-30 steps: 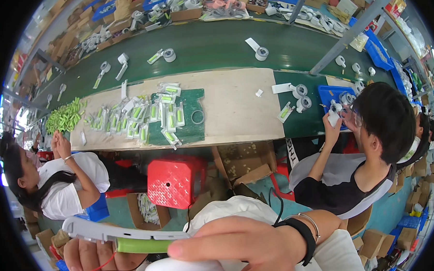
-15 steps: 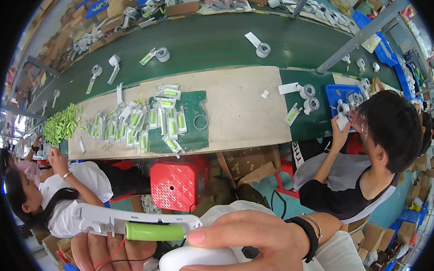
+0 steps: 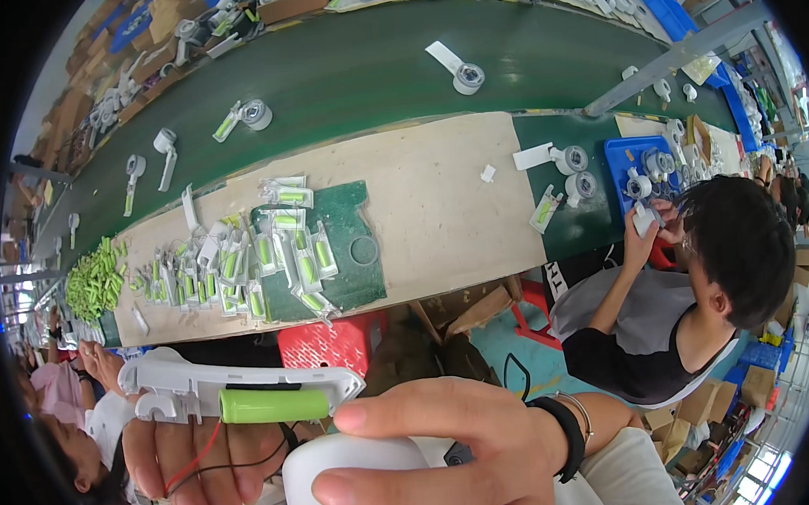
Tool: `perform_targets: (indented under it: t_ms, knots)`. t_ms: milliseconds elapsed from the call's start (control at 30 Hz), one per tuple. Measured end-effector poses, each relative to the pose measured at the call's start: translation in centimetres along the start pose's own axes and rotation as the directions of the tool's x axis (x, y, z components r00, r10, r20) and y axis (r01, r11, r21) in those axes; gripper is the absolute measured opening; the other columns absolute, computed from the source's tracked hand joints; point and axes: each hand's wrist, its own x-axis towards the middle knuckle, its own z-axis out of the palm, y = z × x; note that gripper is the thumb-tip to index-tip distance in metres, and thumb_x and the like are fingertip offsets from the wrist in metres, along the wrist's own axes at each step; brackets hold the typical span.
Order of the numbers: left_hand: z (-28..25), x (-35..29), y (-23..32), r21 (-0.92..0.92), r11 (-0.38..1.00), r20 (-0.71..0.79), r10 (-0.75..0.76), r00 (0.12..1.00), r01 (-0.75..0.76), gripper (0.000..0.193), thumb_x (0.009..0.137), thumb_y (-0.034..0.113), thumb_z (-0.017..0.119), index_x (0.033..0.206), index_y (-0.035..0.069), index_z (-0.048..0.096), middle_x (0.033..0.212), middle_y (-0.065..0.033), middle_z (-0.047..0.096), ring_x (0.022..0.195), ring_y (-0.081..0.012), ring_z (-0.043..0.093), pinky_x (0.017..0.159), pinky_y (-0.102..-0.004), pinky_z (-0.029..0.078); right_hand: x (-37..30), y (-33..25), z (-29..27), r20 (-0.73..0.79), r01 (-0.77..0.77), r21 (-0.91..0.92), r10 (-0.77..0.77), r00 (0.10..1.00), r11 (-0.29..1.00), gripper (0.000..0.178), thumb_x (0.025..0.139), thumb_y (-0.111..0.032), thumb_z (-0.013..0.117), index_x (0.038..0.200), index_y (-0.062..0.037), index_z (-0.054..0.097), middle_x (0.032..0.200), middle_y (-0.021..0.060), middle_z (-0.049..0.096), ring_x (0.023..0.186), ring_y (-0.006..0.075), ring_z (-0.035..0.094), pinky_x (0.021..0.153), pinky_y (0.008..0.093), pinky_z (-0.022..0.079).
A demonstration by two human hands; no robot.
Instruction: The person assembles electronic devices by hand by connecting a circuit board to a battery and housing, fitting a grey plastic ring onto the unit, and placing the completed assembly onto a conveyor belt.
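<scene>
Above the workbench point(image 3: 439, 206), left hand point(image 3: 192, 460) cradles the battery holder point(image 3: 239, 395) from beneath.

Wooden workbench point(image 3: 429, 197) beside green conveyor belt point(image 3: 351, 65). Dark green mat point(image 3: 355, 255) on bench, white holders with green cells point(image 3: 242, 264) spread across it. Heap of loose green cells point(image 3: 94, 284) at left end. Red stool point(image 3: 332, 341) below. Blue tray point(image 3: 621, 153) at right, seated person point(image 3: 687, 312) reaching into it.

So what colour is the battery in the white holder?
Light green battery, clearest in the head view.
</scene>
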Motion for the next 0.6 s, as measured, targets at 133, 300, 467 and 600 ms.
perform_targets:
  t_ms: [133, 300, 467, 600]
  knots:
    - [-1.3, 1.2, -0.3, -0.014, 1.000, -0.062, -0.026, 0.998, 0.025, 0.024, 0.079, 0.009, 0.056, 0.102, 0.009, 0.051, 0.073, -0.0023, 0.047, 0.060, -0.0109, 0.047, 0.056, -0.0255, 0.041, 1.6, 3.9, -0.1, 0.013, 0.403, -0.104, -0.404, 0.915, 0.909, 0.025, 0.073, -0.012, 0.064, 0.095, -0.0047, 0.054, 0.095, 0.0139, 0.059, 0.076, 0.0245, 0.058, 0.068, 0.0333, 0.051]
    - [-2.3, 2.0, -0.6, -0.033, 0.999, -0.124, -0.046, 0.991, 0.042, 0.024, 0.079, 0.009, 0.055, 0.103, 0.009, 0.051, 0.069, -0.0010, 0.045, 0.058, -0.0104, 0.044, 0.054, -0.0261, 0.040, 2.2, 4.9, 0.9, -0.047, 0.418, -0.165, -0.431, 0.901, 0.893, 0.025, 0.073, -0.011, 0.065, 0.095, -0.0056, 0.054, 0.096, 0.0135, 0.058, 0.076, 0.0261, 0.057, 0.066, 0.0325, 0.051]
    - [-3.1, 2.2, -0.9, -0.050, 0.998, -0.178, -0.056, 0.982, 0.048, 0.023, 0.080, 0.010, 0.054, 0.103, 0.009, 0.050, 0.066, 0.0002, 0.043, 0.056, -0.0099, 0.042, 0.052, -0.0267, 0.039, 2.7, 5.1, 1.0, -0.015, 0.413, -0.177, -0.422, 0.906, 0.893, 0.027, 0.072, -0.011, 0.065, 0.096, -0.0057, 0.054, 0.098, 0.0129, 0.057, 0.075, 0.0278, 0.056, 0.063, 0.0311, 0.051]
    - [-4.1, 2.6, -1.6, -0.048, 0.997, -0.236, -0.068, 0.969, 0.058, 0.023, 0.081, 0.010, 0.053, 0.103, 0.009, 0.050, 0.063, 0.0012, 0.041, 0.054, -0.0094, 0.040, 0.050, -0.0271, 0.038, 2.2, 6.2, 0.6, -0.057, 0.409, -0.183, -0.425, 0.904, 0.894, 0.024, 0.071, -0.009, 0.064, 0.093, -0.0041, 0.055, 0.095, 0.0133, 0.057, 0.075, 0.0279, 0.056, 0.061, 0.0308, 0.051]
